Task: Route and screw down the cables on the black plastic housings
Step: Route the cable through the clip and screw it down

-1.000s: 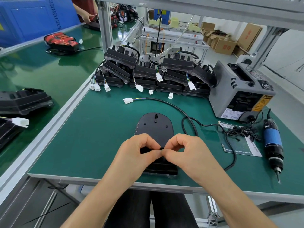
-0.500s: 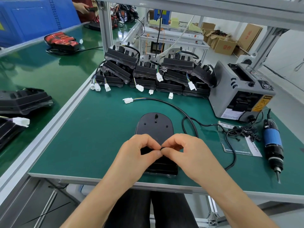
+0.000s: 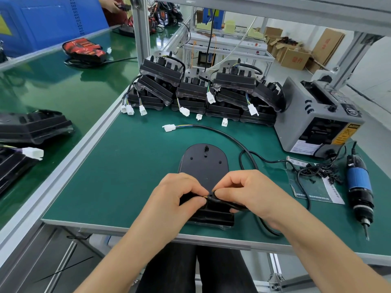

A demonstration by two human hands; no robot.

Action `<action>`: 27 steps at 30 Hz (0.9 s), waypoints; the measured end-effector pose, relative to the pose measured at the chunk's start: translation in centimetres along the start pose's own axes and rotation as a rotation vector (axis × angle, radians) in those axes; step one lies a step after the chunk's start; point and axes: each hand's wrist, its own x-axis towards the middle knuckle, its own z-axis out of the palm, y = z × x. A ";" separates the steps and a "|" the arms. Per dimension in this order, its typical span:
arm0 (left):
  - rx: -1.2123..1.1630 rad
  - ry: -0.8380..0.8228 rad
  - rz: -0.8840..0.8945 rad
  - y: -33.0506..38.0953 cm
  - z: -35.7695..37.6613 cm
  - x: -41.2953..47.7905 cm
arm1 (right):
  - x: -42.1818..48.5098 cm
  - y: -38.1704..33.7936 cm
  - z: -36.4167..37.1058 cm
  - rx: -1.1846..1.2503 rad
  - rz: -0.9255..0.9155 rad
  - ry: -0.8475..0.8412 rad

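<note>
Pinching the cable (image 3: 201, 125) between both hands, I hold it over the near end of the housing (image 3: 204, 163), which lies flat on the tabletop (image 3: 127, 176) close to the front edge. My left hand (image 3: 177, 199) curls onto the cable from the left, thumb pressed down. My right hand (image 3: 247, 191) grips it from the right, fingertips meeting the left's. From under my right wrist the cable loops right, then arcs back to a white connector (image 3: 169, 127) beyond the housing. More housings (image 3: 196, 89) are stacked at the rear. A screwdriver (image 3: 358, 187) lies right, near a grey dispenser (image 3: 317, 119).
</note>
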 end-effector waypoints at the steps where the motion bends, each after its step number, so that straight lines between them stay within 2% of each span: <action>1: -0.004 0.007 0.005 -0.1 0.1 0.0 | 0.2 -0.1 -0.1 -0.002 0.020 -0.023; 15: -0.013 -0.003 0.049 -1.0 0.1 -0.2 | 2.3 -1.9 -1.7 -0.115 0.176 -0.311; 21: 0.013 -0.035 0.136 -1.6 0.0 -0.2 | 2.5 -1.6 -2.1 -0.097 0.178 -0.351; 27: 0.041 -0.005 0.199 -1.6 0.2 -0.4 | 1.8 -0.8 -1.6 -0.142 0.045 -0.285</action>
